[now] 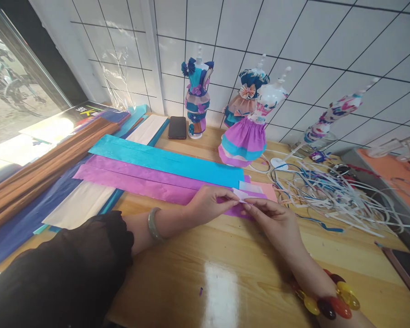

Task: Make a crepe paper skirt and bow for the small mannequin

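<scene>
Between my fingertips is a small piece of pale lilac paper (239, 195), pinched from both sides. My left hand (210, 206) grips its left part, thumb and index finger pressed together. From the right, my right hand (275, 221) pinches the lower right edge of it. Just behind my hands lie a long turquoise paper strip (171, 159) and purple paper strips (140, 182), their right ends partly hidden by my fingers. A peach paper piece (268, 190) and a small whitish piece (251, 187) lie beside them.
Small dress forms in paper outfits, one with a purple skirt (244, 136), stand along the tiled wall. A phone (177, 127) lies at the back. Tangled thin paper strips (331, 196) cover the right side. Brown paper (51, 164) and dark blue paper (30, 228) lie left.
</scene>
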Available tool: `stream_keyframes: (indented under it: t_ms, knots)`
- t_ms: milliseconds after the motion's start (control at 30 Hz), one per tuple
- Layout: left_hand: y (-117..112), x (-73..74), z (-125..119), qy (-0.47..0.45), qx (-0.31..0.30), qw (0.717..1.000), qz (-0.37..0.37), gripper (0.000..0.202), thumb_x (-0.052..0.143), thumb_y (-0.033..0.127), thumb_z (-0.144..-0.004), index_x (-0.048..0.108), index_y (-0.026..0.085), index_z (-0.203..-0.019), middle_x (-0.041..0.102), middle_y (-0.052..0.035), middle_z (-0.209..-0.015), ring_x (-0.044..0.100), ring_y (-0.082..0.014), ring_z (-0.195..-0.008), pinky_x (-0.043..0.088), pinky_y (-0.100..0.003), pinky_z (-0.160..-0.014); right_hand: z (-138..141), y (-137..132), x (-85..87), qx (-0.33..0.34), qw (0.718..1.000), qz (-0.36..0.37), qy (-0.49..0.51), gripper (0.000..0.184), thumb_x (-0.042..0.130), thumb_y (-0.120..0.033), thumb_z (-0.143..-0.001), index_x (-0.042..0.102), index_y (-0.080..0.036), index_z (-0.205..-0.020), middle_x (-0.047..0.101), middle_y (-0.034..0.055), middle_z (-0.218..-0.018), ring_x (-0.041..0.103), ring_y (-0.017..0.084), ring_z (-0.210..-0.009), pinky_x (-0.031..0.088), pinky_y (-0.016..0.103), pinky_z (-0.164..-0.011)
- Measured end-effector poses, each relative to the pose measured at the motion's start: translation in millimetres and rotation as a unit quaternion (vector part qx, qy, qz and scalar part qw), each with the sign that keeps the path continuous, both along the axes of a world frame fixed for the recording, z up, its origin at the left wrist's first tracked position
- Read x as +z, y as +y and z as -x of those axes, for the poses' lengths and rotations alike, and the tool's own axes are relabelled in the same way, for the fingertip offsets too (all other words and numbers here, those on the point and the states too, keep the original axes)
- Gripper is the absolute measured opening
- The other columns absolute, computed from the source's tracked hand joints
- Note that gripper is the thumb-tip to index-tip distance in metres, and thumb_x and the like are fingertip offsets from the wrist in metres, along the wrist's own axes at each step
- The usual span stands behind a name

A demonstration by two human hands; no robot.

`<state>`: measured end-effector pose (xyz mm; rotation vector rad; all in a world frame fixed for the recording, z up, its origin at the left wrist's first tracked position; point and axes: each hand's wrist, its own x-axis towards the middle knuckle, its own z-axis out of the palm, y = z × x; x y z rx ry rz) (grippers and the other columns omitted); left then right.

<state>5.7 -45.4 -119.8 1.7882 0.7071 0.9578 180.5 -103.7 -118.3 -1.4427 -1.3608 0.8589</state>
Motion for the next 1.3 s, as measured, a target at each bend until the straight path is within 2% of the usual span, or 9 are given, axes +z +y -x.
stream_keyframes:
  t_ms: [100,267,533,800,1067,1300]
  knots:
    - [1.1,-0.8,-0.8,-0.012,-0.009,1.000,0.023,0.015,0.059,0.025,-0.078,0.069,0.015,-0.082,0.071,-0.0039,-0.085,0.064,-0.0130,-0.079,0.050,-0.022,-0.073,-1.2,0.7,1.1,-0.005,1.000,0.011,0.014,0.019,0.071,-0.032,-0.068,0.072,-0.020,-0.083,0.073,0.0055,-0.078,0.066,0.017,-0.068,0.054,0.029,-0.063]
    - [3.9,-5.1,-2.0,-0.043,-0.021,0.996,0.070,0.019,0.063,0.030,-0.075,0.067,0.012,-0.081,0.069,-0.0056,-0.083,0.063,-0.0127,-0.078,0.049,-0.022,-0.073,-1.7,0.3,1.6,-0.018,1.000,-0.002,-0.019,0.016,0.071,-0.031,-0.068,0.072,-0.021,-0.080,0.072,0.0040,-0.079,0.065,0.016,-0.071,0.052,0.028,-0.065]
    - [3.5,-4.4,-1.4,-0.080,-0.036,0.989,0.116,0.022,0.066,0.032,-0.072,0.069,0.011,-0.078,0.069,-0.0073,-0.081,0.062,-0.0140,-0.076,0.049,-0.024,-0.069,-2.4,0.4,-1.9,-0.027,0.999,-0.024,-0.022,0.015,0.071,-0.031,-0.069,0.072,-0.020,-0.079,0.071,0.0046,-0.076,0.064,0.016,-0.066,0.052,0.028,-0.059]
    - [3.2,-4.2,-2.9,-0.099,-0.044,0.983,0.151,0.022,0.067,0.032,-0.071,0.067,0.011,-0.075,0.068,-0.0064,-0.079,0.061,-0.0125,-0.073,0.048,-0.023,-0.067,2.5,-1.2,4.3,-0.036,0.998,-0.042,-0.027,0.013,0.071,-0.030,-0.068,0.070,-0.020,-0.076,0.070,0.0039,-0.071,0.060,0.013,-0.058,0.050,0.024,-0.052]
    - [3.1,-8.6,-4.7,-0.096,-0.030,0.985,0.137,0.024,0.068,0.030,-0.070,0.064,0.011,-0.083,0.065,-0.0037,-0.075,0.059,-0.0100,-0.071,0.047,-0.021,-0.066,4.1,-2.3,3.9,-0.019,0.998,-0.050,-0.041,0.015,0.068,-0.031,-0.071,0.068,-0.020,-0.080,0.068,0.0021,-0.069,0.058,0.012,-0.057,0.047,0.023,-0.050]
    - [3.1,-7.4,-3.9,-0.078,-0.070,0.984,0.144,0.029,0.063,0.033,-0.075,0.067,0.013,-0.095,0.069,-0.0069,-0.089,0.062,-0.0134,-0.079,0.048,-0.023,-0.069,2.6,-2.4,1.5,-0.005,0.996,-0.068,-0.058,0.013,0.067,-0.030,-0.073,0.069,-0.020,-0.082,0.070,0.0035,-0.075,0.060,0.014,-0.062,0.048,0.025,-0.054]
